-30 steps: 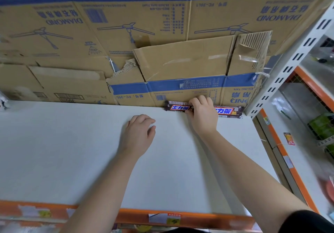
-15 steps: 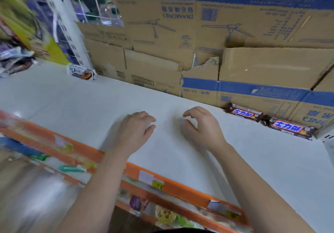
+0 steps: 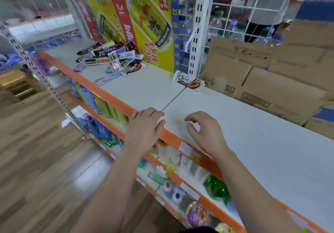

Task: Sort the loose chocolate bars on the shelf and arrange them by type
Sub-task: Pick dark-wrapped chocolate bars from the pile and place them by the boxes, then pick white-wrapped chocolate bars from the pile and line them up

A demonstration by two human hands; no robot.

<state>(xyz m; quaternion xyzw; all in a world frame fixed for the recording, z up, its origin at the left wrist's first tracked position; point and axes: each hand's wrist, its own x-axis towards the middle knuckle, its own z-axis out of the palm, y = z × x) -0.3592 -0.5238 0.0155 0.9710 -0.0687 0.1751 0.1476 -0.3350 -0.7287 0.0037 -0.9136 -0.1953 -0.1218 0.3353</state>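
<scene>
Shows left hand [image 3: 144,128] and right hand [image 3: 206,133] empty, fingers loosely curled, at near edge of shelf [image 3: 253,133]; chocolate bars [image 3: 112,57] piled far left, Dove bar [image 3: 188,81] lying alone at back.

Boxes [image 3: 271,81] line the shelf's [image 3: 253,142] back edge on the right, a yellow banner [image 3: 144,24] on the left; bottles [image 3: 215,24] stand behind a grid [image 3: 240,8]
</scene>
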